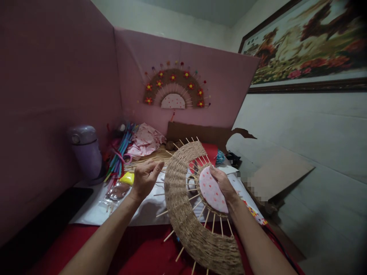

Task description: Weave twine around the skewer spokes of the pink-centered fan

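Woven fan [175, 191] is up in front of the person, tilted on its side, over the white sheet [151, 208] and the red cloth [137, 248]. Right hand [226, 185] is clamped on its dotted centre [209, 185], thumb on the front face, other fingers hidden behind. Good place to grip: firm part, no load on the thin sticks [213, 223]. Keep the squeeze light, though, so the cloth doesn't crease. Left hand [144, 179] is beside the outer edge, fingers curled, thumb close to them; can't tell if it pinches a strand. Best to bring it in between the stick tips, not across them; they look easy to snap or bend. If twine is being worked, even tension and rows pushed snug would keep the band from puckering. Lower end hangs unsupported, so a sag or twist there is the likely trouble; resting it on the red cloth would help. Similar fan [180, 76] on the pink panel [218, 88] makes a handy spacing check.
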A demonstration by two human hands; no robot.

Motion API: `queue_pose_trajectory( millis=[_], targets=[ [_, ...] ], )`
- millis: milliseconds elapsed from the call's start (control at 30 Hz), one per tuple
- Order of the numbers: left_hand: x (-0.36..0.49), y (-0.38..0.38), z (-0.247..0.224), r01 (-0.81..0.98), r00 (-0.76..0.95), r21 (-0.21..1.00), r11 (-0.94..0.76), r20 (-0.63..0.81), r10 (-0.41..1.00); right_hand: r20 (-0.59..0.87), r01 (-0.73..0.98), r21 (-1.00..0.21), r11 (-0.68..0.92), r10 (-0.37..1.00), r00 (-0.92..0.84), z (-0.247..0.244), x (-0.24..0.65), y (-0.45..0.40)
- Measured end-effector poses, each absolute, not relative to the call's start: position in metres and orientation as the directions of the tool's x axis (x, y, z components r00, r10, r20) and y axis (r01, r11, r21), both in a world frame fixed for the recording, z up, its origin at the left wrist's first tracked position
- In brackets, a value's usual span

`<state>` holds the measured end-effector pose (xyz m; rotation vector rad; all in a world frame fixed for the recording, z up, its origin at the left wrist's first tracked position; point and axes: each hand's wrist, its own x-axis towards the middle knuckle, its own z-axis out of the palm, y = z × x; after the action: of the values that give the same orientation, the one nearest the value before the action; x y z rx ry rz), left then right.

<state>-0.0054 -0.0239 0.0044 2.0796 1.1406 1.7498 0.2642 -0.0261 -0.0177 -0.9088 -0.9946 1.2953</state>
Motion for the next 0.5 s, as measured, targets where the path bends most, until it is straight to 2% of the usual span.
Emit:
queue_pose_trajectory(
  millis=[67, 133, 200, 267, 500],
  targets=[
    [-0.005, -0.021, 0.003, 0.280, -0.051, 0.721, -0.634, 0.671, 0.740, 0.070, -0.347, -0.935, 0.069, 0.998, 0.011, -0.016, 0.263, -0.027],
    [-0.004, -0.018, 0.001, 0.095, -0.080, 0.856, -0.509, 0.516, 0.853, 0.064, -0.350, -0.934, 0.064, 0.998, 0.012, -0.014, 0.262, -0.028],
    [-0.004, -0.015, -0.002, -0.057, -0.065, 0.929, -0.365, 0.362, 0.930, 0.058, -0.344, -0.937, 0.058, 0.998, 0.012, -0.013, 0.261, -0.029],
    [-0.003, -0.013, -0.004, -0.153, -0.034, 0.946, -0.285, 0.283, 0.958, 0.050, -0.344, -0.938, 0.051, 0.999, 0.012, -0.012, 0.260, -0.030],
    [-0.001, -0.013, -0.007, -0.231, -0.006, 0.932, -0.278, 0.284, 0.959, 0.057, -0.348, -0.935, 0.062, 0.998, 0.024, -0.015, 0.260, -0.028]
  ],
)
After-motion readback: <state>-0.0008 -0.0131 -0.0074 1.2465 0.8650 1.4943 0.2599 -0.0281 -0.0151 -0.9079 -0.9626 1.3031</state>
